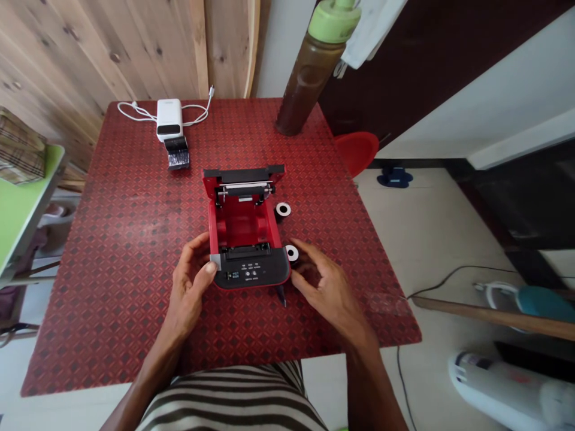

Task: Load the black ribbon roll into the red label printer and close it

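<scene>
Red printer [245, 224] touching the left hand [191, 284]

Single head camera — above near edge of red patterned table [135, 239], facing forward and down, close in — red thermal printer [242, 224] mid-frame, far table edge near top.

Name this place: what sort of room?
Probably a room in a home, not a workshop: a patterned red cloth covers the table, a brown bottle with a green cap stands on it, and a red plastic seat sits beside it.
</scene>
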`<state>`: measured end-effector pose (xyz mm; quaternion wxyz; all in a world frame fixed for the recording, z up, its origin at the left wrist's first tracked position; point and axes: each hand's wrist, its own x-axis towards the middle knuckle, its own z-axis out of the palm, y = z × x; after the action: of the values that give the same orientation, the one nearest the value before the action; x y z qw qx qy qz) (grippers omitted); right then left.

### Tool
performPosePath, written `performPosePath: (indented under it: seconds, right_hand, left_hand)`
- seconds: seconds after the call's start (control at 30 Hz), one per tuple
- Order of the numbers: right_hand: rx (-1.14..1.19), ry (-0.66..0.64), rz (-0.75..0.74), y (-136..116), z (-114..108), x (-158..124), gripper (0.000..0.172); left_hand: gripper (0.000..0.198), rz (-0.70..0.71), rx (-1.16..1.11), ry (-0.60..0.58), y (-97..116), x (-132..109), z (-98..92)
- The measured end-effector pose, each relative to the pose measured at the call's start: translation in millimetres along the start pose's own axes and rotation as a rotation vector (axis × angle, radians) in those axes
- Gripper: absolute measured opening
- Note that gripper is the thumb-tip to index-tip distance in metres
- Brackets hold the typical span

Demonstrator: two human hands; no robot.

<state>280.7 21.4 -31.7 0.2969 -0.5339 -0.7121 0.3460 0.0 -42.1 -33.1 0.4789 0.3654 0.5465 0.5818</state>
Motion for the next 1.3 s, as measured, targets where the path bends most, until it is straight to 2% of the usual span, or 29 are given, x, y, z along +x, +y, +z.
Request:
performPosePath:
  seconds: [0.03,0.1,0.17,0.23,0.3,0.43,0.53,0.63,0.77,0.9,0.97,1.03,1.13,1.23,1.3]
  right_hand:
    - [0.002,-0.037,0.023,2.1,-7.9,-1.3,0.056]
    - [-0.001,-0.074,0.062,6.2,-23.9,-0.5,0.051]
    - [-0.014,-0.036,0.076,9.5,-36.0,7.5,0.039]
    - [-0.007,0.034,0.064,11.8,-39.1,23.7,0.031]
    - [0.012,0.071,0.028,13.4,-31.7,46.2,0.031]
    - [0.020,0.048,-0.046,15.5,1.2,91.4,0.047]
    - [0.006,0.049,-0.098,17.0,20.3,109.7,0.036]
    - [-0.007,0.078,-0.109,17.4,21.3,110.8,0.022]
    - [0.005,0.150,-0.088,3.5,-8.1,92.4,0.024]
    - [0.081,0.162,-0.102,-38.6,-54.4,64.5,0.033]
    - [0.136,0.089,-0.132,-64.4,-72.0,54.6,0.043]
    - [0.140,-0.054,-0.213,-87.0,-79.1,52.2,0.040]
    - [-0.012,-0.254,-0.375,-109.1,-65.5,62.3,0.025]
    - [-0.251,-0.244,-0.515,-117.9,-31.2,76.6,0.023]
    - [-0.437,-0.231,-0.535,-120.0,-7.9,81.1,0.020]
  left_hand:
    - [0.057,-0.002,-0.001,-0.001,0.2,0.0,0.1]
    - [0.057,-0.004,0.000,0.000,0.6,-0.1,0.4]
    - [0.056,-0.006,0.004,0.003,0.9,-0.4,0.4]
    - [0.055,-0.007,0.005,0.004,1.0,-0.7,0.2]
    - [0.054,-0.006,0.008,0.006,0.8,-0.8,-0.3]
    - [0.057,-0.006,0.022,0.007,-0.1,-0.4,-1.1]
    - [0.058,-0.005,0.031,0.007,0.2,0.4,-0.7]
    - [0.058,-0.004,0.036,0.011,1.8,0.9,0.2]
    - [0.059,-0.009,0.030,0.018,3.4,0.8,1.4]
    - [0.062,-0.015,0.022,0.016,3.8,-0.1,2.4]
    - [0.063,-0.021,0.017,0.018,4.4,-0.5,3.0]
    - [0.062,-0.022,0.019,0.023,5.4,-0.7,3.6]
    - [0.061,-0.015,0.030,0.024,7.1,-0.7,3.8]
    - [0.061,-0.007,0.039,0.009,7.9,-0.8,3.1]
    - [0.061,-0.003,0.030,0.001,7.8,-0.9,2.5]
